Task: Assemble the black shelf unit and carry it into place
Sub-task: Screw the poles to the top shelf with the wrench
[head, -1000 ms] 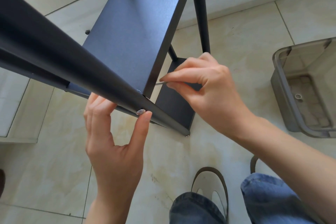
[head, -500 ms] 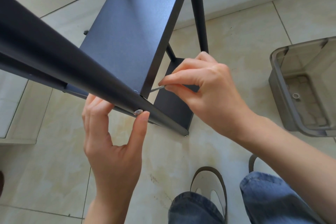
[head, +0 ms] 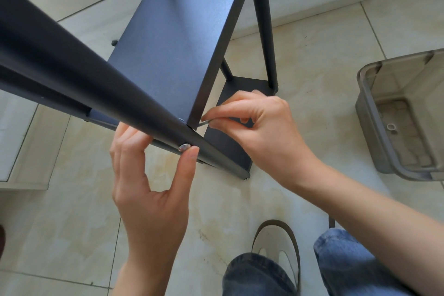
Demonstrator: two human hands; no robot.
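shelf unit: centre, stands on floor
post: nearest, runs upper-left to lower-right
left hand: below post, thumb at bolt
right hand: right of post, over bottom shelf
bin: far right

Left hand reaches up, thumb tip pressing a screw head, fingers tucked behind; right hand curls, pinching a thin metal key.

We lose the left hand fingertips behind the black post; the thin metal tool mostly vanishes inside the right hand; the grey bin runs off-frame.
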